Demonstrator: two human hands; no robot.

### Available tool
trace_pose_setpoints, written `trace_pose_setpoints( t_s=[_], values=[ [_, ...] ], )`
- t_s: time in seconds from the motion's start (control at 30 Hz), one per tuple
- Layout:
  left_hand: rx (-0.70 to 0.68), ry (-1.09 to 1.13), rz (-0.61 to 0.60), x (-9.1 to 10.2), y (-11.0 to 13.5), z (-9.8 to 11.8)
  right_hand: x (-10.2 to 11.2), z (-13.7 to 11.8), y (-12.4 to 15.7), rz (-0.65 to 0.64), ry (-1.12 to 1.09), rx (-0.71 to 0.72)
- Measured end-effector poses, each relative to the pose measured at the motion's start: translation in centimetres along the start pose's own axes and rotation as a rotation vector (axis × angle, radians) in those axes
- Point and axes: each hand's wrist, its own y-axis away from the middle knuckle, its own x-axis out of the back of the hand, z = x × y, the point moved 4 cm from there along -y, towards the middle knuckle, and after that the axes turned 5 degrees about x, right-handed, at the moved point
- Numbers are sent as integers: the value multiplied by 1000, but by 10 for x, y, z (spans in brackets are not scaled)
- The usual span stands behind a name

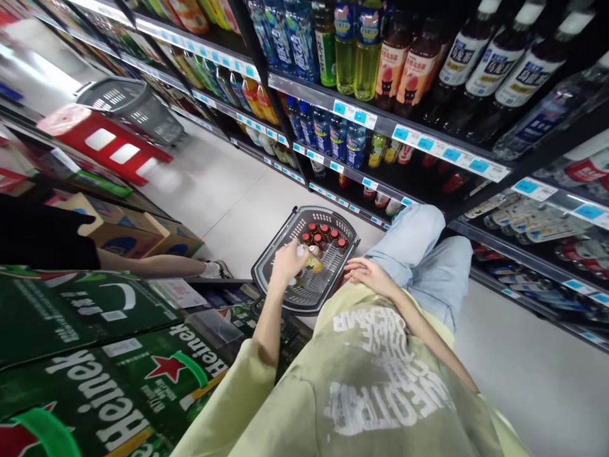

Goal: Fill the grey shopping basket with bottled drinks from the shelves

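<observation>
A small bottle (311,259) with a yellowish body is grasped in the grip of the left hand (285,261), fingers clenched round it, just above the bare part of a grey shopping basket (261,266). The bottle is blurred, so its tilt cannot be told. The basket is set on the floor (223,190), near the middle of the view. At its 12 o'clock end a cluster of red-capped bottles (323,236) is packed upright, touching one another. The right hand (365,273) is released, fingers loosely spread, at the basket's 3 o'clock side on a pale denim leg (423,254). Nothing is grasped by it.

The step in hand is judged to be the handling of one bottle at the basket. Whether it is being set in or lifted out cannot be told. Any next move would call for the bottle to be kept clear of the red caps just beyond it and of the basket wall.

Drink shelves (380,120) are ranged from 12 to 3 o'clock, near the knee. Green beer cases (118,381) are stacked at 8 o'clock, close beside the left arm, and little elbow room is judged to be left there. At 9 o'clock another person's leg (157,265) is stretched across the floor, with cardboard boxes (124,231) behind it. A second basket (128,108) is seen at 11 o'clock, well apart.
</observation>
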Motion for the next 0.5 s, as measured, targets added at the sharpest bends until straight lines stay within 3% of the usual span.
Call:
trace_pose_setpoints(
  t_s=[0.13, 0.27, 0.4, 0.5],
  values=[
    [86, -151, -191, -73, 5, -45, -4, 4, -3, -12, -27, -36],
    [156, -162, -328, -135, 28, -96, -6, 12, -9, -13, -92, -56],
    [237, -220, -381, -182, 49, -140, -7, 20, -15, -22, -129, -59],
    [199, -232, -392, -207, 51, -162, -7, 23, -20, -30, -146, -53]
  ],
)
